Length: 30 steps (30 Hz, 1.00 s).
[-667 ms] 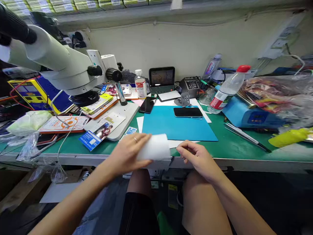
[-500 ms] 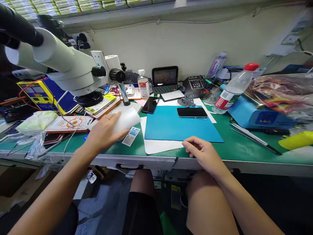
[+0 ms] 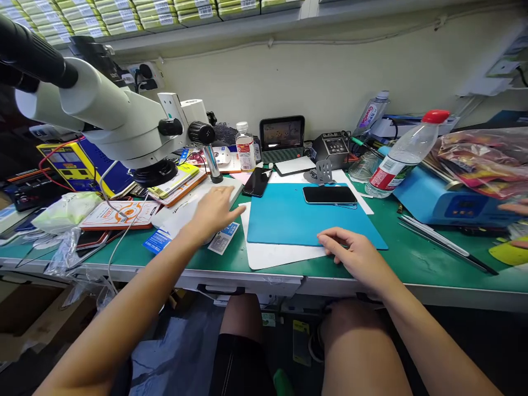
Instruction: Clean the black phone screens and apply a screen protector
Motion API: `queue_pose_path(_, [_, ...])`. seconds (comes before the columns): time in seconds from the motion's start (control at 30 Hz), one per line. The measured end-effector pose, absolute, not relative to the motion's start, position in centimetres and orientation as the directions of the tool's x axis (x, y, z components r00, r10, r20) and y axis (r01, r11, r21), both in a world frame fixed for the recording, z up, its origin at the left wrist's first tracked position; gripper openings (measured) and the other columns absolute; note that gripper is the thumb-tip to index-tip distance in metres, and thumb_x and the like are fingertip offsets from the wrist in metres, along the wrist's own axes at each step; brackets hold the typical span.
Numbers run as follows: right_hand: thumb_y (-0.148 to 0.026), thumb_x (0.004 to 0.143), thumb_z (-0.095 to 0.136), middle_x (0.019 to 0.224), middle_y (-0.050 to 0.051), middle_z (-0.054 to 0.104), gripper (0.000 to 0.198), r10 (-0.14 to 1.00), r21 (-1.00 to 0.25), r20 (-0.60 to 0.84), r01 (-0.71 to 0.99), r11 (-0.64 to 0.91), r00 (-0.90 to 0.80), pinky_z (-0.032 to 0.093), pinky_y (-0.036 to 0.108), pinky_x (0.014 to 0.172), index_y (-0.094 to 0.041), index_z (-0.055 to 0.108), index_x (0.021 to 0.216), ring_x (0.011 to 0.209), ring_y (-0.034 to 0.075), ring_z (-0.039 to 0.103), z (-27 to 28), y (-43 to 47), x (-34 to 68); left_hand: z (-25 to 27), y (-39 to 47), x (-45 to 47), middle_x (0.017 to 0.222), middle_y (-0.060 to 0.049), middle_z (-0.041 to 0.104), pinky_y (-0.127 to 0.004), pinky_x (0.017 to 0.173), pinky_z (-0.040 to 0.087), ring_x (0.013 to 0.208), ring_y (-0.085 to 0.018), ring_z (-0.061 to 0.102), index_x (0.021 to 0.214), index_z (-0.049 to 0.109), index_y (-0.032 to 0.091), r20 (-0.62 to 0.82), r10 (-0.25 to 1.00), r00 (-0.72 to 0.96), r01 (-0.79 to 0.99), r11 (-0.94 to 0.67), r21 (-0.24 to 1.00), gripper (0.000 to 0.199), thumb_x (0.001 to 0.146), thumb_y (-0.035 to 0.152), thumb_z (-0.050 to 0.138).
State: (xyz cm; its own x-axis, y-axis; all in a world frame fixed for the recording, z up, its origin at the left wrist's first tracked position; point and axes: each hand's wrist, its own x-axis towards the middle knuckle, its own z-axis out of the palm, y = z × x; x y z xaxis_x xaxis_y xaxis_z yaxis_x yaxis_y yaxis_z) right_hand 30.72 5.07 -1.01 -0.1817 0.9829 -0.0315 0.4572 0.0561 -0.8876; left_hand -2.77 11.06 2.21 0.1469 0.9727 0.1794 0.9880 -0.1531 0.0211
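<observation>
My left hand [image 3: 212, 213] lies palm down over the pale microscope base [image 3: 234, 190], fingers stretched and thumb out to the right; I see nothing gripped. Beside it, a white sheet [image 3: 177, 217] lies over the base's left part. A grey-and-blue card [image 3: 223, 238] is just below the thumb, and a blue card [image 3: 157, 241] is further left. My right hand [image 3: 350, 248] rests at the front edge of the blue mat [image 3: 284, 220], loosely curled with thumb close to forefinger and nothing visible in it. A phone with a dark screen [image 3: 329, 194] lies on the mat's far part.
The microscope [image 3: 119, 121] overhangs the left side. Another phone [image 3: 256, 181] lies beside the mat. Bottles, including a red-capped bottle [image 3: 406, 157], stand behind. Tweezers [image 3: 445, 242] lie right, near a blue machine [image 3: 445, 195]. Another person's hand [image 3: 517, 208] enters at the right edge.
My left hand has moved right and flattened; the white sheet that was curled up under it now lies lower, to its left. The blue card shows more. Another person's hand has appeared at right.
</observation>
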Motion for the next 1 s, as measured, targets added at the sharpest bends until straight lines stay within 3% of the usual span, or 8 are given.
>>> queue_pose_path(0.13, [-0.068,0.087,0.061,0.068,0.002,0.061,0.051,0.993,-0.893,0.051,0.442,0.092,-0.103,0.039,0.028,0.053,-0.018,0.072,0.085,0.055,0.012,0.048,-2.2,5.5,31.2,2.1,16.5,2.4,0.125,-0.023,0.068,-0.046,0.098,0.049,0.122,-0.040,0.059,0.126,0.060,0.010,0.129,0.990,0.058,0.997,-0.063,0.034,0.064,0.089,0.062,0.054])
queue_pose_path(0.27, [-0.062,0.085,0.069,0.069,0.001,0.061,0.044,0.994,-0.940,0.110,0.325,0.103,0.003,0.039,0.025,0.051,-0.018,0.071,0.086,0.054,0.010,0.049,-2.9,4.7,31.5,1.9,21.2,4.8,0.131,-0.025,0.065,-0.047,0.100,0.047,0.127,-0.043,0.056,0.128,0.058,0.010,0.084,0.996,-0.037,0.998,0.033,0.051,0.070,0.083,0.063,0.062])
queue_pose_path(0.37, [-0.057,0.073,0.083,0.080,0.000,0.065,0.045,0.960,-0.994,0.105,-0.012,0.112,0.259,0.040,0.022,0.047,-0.023,0.066,0.096,0.058,0.011,0.054,-2.3,3.9,32.7,1.9,22.6,5.4,0.126,-0.024,0.069,-0.047,0.098,0.050,0.124,-0.043,0.060,0.126,0.060,0.011,0.042,0.996,-0.081,0.995,0.078,0.062,0.066,0.077,0.055,0.069])
queue_pose_path(0.47, [-0.062,0.056,0.090,0.088,0.000,0.067,0.064,0.889,-0.906,-0.102,-0.410,0.102,0.446,0.042,0.019,0.045,-0.025,0.059,0.097,0.062,0.011,0.058,-1.4,3.4,34.8,2.0,22.9,5.7,0.122,-0.024,0.070,-0.045,0.092,0.053,0.115,-0.042,0.066,0.125,0.058,0.010,0.027,0.995,-0.095,0.992,0.092,0.081,0.066,0.075,0.051,0.070])
queue_pose_path(0.63, [-0.045,0.053,0.094,0.092,0.000,0.069,0.058,0.796,-0.833,-0.164,-0.513,0.205,0.583,0.050,0.018,0.051,-0.026,0.063,0.099,0.070,0.012,0.063,-0.7,3.1,37.9,3.0,22.8,5.9,0.120,-0.026,0.069,-0.045,0.089,0.054,0.115,-0.045,0.065,0.129,0.053,0.008,0.030,0.992,-0.119,0.984,0.114,0.137,0.080,0.066,0.052,0.076])
queue_pose_path(0.77, [-0.023,0.065,0.081,0.103,0.003,0.071,0.039,0.819,-0.822,-0.070,-0.498,0.276,0.570,0.057,0.020,0.066,-0.025,0.067,0.101,0.084,0.013,0.068,-0.9,3.6,38.9,4.8,22.2,5.5,0.108,-0.018,0.074,-0.040,0.079,0.055,0.104,-0.040,0.071,0.113,0.062,0.015,-0.002,0.998,-0.066,0.970,0.064,0.235,0.064,0.068,0.059,0.071])
queue_pose_path(0.9, [-0.038,0.084,0.066,0.122,0.008,0.068,0.028,0.901,-0.825,-0.099,-0.541,0.163,0.422,0.061,0.029,0.080,-0.024,0.069,0.109,0.103,0.019,0.069,-0.6,4.4,39.7,5.7,19.2,4.4,0.086,-0.012,0.076,-0.038,0.068,0.054,0.085,-0.034,0.074,0.096,0.064,0.018,-0.034,0.999,0.004,0.939,0.008,0.344,0.048,0.070,0.059,0.067])
queue_pose_path(1.0, [-0.048,0.090,0.059,0.132,0.007,0.066,0.035,0.969,-0.862,-0.085,-0.506,0.045,0.232,0.060,0.037,0.085,-0.030,0.067,0.119,0.111,0.023,0.068,-0.2,4.5,40.0,4.6,15.5,3.7,0.093,-0.009,0.077,-0.035,0.064,0.055,0.080,-0.027,0.074,0.110,0.056,0.020,-0.034,0.996,0.077,0.899,-0.055,0.435,0.051,0.074,0.054,0.067])
